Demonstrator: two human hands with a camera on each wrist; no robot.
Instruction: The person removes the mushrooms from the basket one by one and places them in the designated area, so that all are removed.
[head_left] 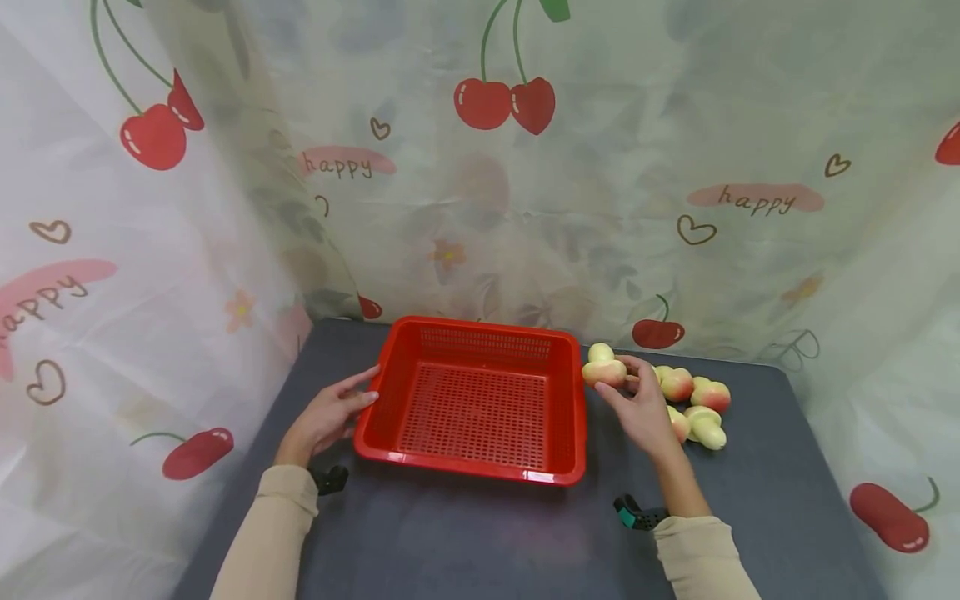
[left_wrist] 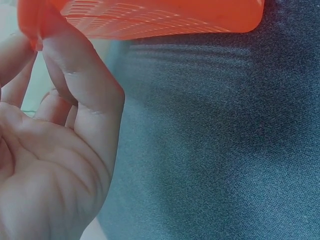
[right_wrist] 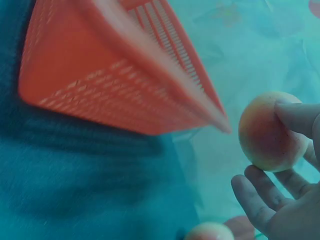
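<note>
My left hand (head_left: 330,418) pinches the left rim of a red plastic basket (head_left: 491,475) between thumb and fingers; the left wrist view shows the basket's rim (left_wrist: 31,22) between them. My right hand (head_left: 647,410) holds a pale yellow pear (head_left: 604,372) with a red blush, just outside the basket's right rim. In the right wrist view the thumb presses on the pear's rounded, reddish end (right_wrist: 270,135), with fingers on its other side. Nothing lies inside the basket. Several more pears (head_left: 707,429) lie on the table to the right, partly hidden by my right hand.
The dark grey table (head_left: 450,542) carries the basket and the pears. Behind and at both sides hangs a pale curtain (head_left: 570,225) with printed cherries, close to the table's back edge. A black band (head_left: 637,514) is on my right wrist.
</note>
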